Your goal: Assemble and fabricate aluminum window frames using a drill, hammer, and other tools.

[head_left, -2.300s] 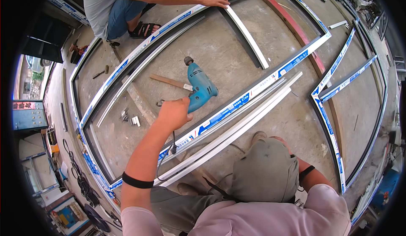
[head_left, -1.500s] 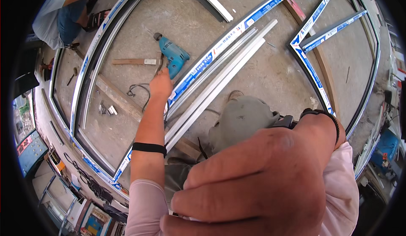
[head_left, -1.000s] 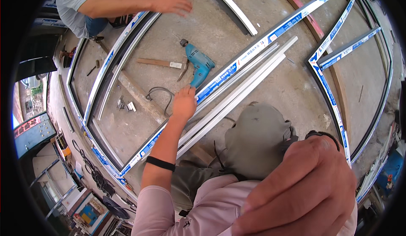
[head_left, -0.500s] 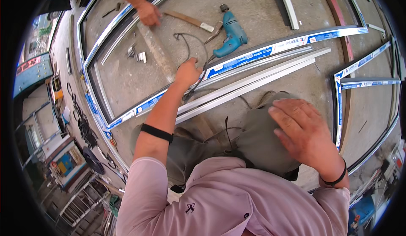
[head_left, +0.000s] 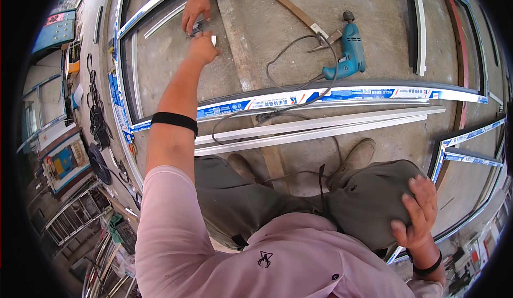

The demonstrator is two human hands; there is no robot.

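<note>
A blue-and-white metal frame lies across the floor, with white strips just beside its near bar. Inside it rest a teal drill and a hammer. The right hand, loosely spread and holding nothing, is at the right knee. The left hand, fingers curled, and a co-worker's hand meet at small metal pieces within the frame; whether the left grips one, I cannot tell.

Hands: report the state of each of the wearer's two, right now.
Left hand: by a small pale piece; whether it grips anything cannot be told.
Right hand: open at the right knee, nothing visible held.
</note>
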